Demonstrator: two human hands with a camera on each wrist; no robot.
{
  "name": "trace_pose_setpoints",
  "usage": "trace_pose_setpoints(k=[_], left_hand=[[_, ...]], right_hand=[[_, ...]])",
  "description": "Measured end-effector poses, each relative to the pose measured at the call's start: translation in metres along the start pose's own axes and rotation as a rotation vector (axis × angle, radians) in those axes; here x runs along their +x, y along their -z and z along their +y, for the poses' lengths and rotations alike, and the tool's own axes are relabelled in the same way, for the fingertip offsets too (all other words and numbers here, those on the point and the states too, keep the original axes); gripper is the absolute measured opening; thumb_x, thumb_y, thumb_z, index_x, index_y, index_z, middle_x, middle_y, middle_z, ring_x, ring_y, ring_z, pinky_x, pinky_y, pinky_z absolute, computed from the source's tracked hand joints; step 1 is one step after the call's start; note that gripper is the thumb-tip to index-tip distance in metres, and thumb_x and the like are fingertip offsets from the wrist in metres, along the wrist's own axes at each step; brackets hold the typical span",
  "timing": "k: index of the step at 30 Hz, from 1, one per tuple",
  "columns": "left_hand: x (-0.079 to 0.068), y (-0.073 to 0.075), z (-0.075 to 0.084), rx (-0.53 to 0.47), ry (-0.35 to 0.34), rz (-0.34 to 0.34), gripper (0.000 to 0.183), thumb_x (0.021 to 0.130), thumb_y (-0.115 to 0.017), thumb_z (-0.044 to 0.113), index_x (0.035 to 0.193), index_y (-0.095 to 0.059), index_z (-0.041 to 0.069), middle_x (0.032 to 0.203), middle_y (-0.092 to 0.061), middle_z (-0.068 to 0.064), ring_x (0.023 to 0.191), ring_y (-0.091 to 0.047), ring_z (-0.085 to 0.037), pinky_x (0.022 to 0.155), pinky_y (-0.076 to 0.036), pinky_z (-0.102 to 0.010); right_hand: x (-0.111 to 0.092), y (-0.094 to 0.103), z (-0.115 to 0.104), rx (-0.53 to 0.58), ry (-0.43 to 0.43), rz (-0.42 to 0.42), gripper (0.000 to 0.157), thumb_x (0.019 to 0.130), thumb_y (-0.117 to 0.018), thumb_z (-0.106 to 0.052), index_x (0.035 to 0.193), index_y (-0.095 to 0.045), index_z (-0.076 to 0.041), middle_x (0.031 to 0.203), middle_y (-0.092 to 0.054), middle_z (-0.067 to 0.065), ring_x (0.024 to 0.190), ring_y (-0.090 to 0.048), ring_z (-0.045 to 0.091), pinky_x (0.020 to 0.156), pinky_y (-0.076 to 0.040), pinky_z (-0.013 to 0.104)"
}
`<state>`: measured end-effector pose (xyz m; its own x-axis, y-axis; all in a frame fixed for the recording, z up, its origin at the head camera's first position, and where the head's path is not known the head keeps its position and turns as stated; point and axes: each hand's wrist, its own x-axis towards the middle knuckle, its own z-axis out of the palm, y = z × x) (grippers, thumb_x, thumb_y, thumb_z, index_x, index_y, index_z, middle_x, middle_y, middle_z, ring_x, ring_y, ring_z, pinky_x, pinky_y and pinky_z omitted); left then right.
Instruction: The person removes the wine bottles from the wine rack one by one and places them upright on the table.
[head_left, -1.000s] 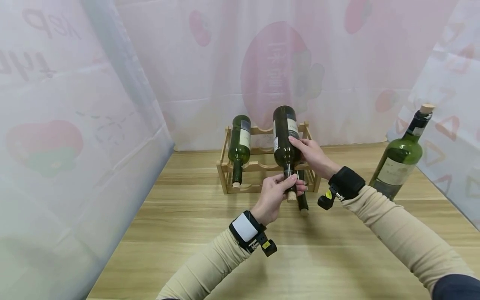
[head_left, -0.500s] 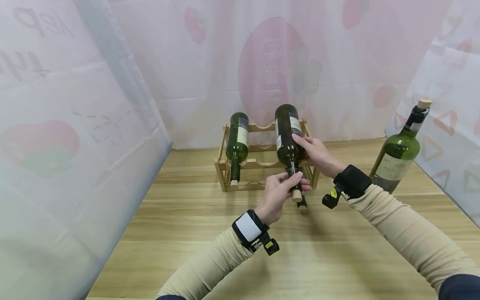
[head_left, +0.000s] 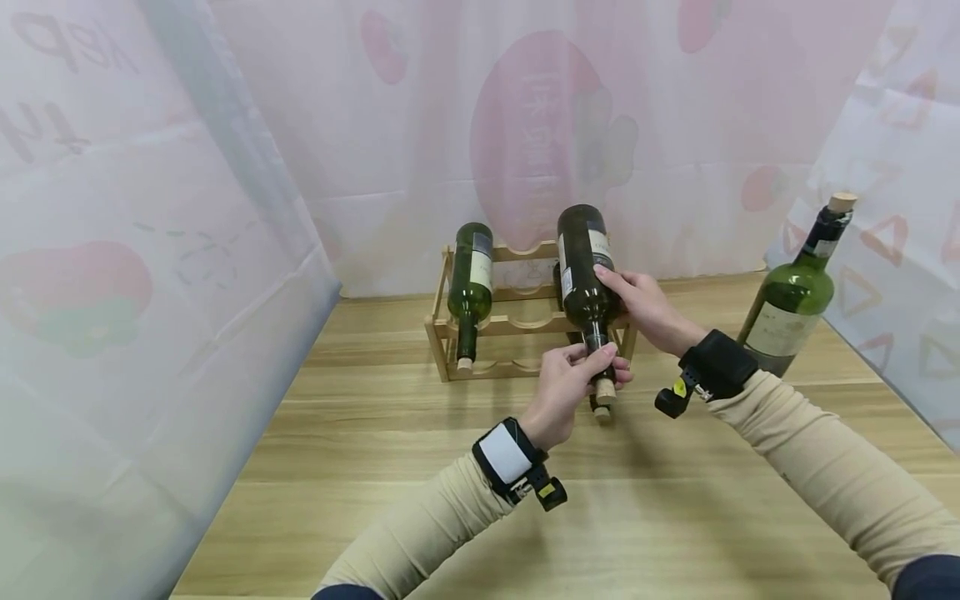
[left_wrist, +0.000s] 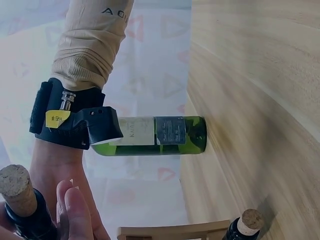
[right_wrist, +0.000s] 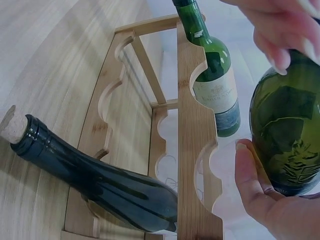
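A pale printed sheet (head_left: 90, 350) hung along the left edge of the surface (head_left: 307, 475). Near the far edge stood a wooden rack (head_left: 527, 326), and in the left end of its upper tier lay a green bottle (head_left: 471, 283), its corked neck slanting down toward me. Further right, my left hand (head_left: 564, 387) pinched the neck of a dark bottle (head_left: 587, 275), thumb on top and fingers underneath, with the cork (head_left: 605, 392) jutting out past my grip toward the near edge. That dark bottle was above the right end of the rack, tilted neck-down with its base toward the far edge, and the right wrist view showed a gap between it and the front rail. Beneath it, largely hidden from above, a lower bottle (right_wrist: 120, 185) lay in the bottom tier, its corked neck sticking out in front. My right hand (head_left: 651, 310) held the dark bottle's body from the right side, thumb lying over the glass. Well apart from the rack, toward the right edge of the surface, a corked bottle with a cream label (head_left: 787, 321) stood upright, partly behind my right forearm.
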<state>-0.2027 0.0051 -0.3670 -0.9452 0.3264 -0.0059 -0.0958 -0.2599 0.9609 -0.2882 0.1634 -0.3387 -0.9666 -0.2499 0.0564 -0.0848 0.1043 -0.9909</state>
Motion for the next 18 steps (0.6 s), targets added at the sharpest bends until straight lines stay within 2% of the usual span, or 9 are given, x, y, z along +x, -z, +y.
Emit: trace_pose_setpoints(k=[3,7,9,13,18], left_hand=[[-0.001,-0.004,0.001,-0.001,0.003,-0.007,0.026,0.094,-0.063,0.020,0.106,-0.065,-0.003,0.101,-0.071,-0.026,0.074,-0.071,-0.011,0.084,-0.058,-0.042],[-0.001,-0.008,0.001,-0.017,0.014,-0.012,0.025,0.094,-0.064,0.019,0.105,-0.065,-0.003,0.097,-0.072,-0.022,0.074,-0.071,-0.011,0.074,-0.060,-0.031],[-0.002,-0.010,0.001,-0.025,0.018,-0.015,0.027,0.093,-0.064,0.018,0.106,-0.064,-0.006,0.099,-0.071,-0.025,0.074,-0.071,-0.011,0.071,-0.059,-0.027],[-0.002,-0.014,-0.001,-0.031,0.012,-0.018,0.028,0.093,-0.064,0.019,0.105,-0.064,-0.006,0.105,-0.067,-0.033,0.072,-0.070,-0.012,0.070,-0.059,-0.028],[-0.002,-0.018,-0.002,-0.031,-0.009,-0.025,0.022,0.093,-0.064,0.017,0.101,-0.066,-0.004,0.107,-0.064,-0.036,0.071,-0.069,-0.012,0.071,-0.060,-0.030]], right_hand=[[-0.002,0.004,0.000,0.009,-0.002,0.003,0.061,0.101,-0.043,-0.046,0.129,-0.044,0.008,0.090,-0.064,-0.007,0.081,-0.063,0.005,0.075,-0.053,0.020],[-0.006,0.007,0.000,0.012,-0.010,0.014,0.059,0.100,-0.044,-0.046,0.126,-0.045,0.007,0.089,-0.064,-0.008,0.080,-0.062,0.004,0.073,-0.052,0.019],[-0.008,0.008,-0.001,0.005,-0.007,0.015,0.059,0.101,-0.043,-0.046,0.126,-0.045,0.007,0.089,-0.064,-0.008,0.081,-0.062,0.004,0.074,-0.052,0.019],[-0.013,0.012,-0.003,-0.012,-0.003,0.020,0.062,0.101,-0.043,-0.046,0.129,-0.044,0.009,0.091,-0.063,-0.008,0.083,-0.062,0.003,0.077,-0.053,0.017],[-0.017,0.016,-0.004,-0.023,-0.012,0.031,0.065,0.100,-0.043,-0.047,0.131,-0.041,0.010,0.093,-0.062,-0.008,0.083,-0.062,0.002,0.078,-0.053,0.016]])
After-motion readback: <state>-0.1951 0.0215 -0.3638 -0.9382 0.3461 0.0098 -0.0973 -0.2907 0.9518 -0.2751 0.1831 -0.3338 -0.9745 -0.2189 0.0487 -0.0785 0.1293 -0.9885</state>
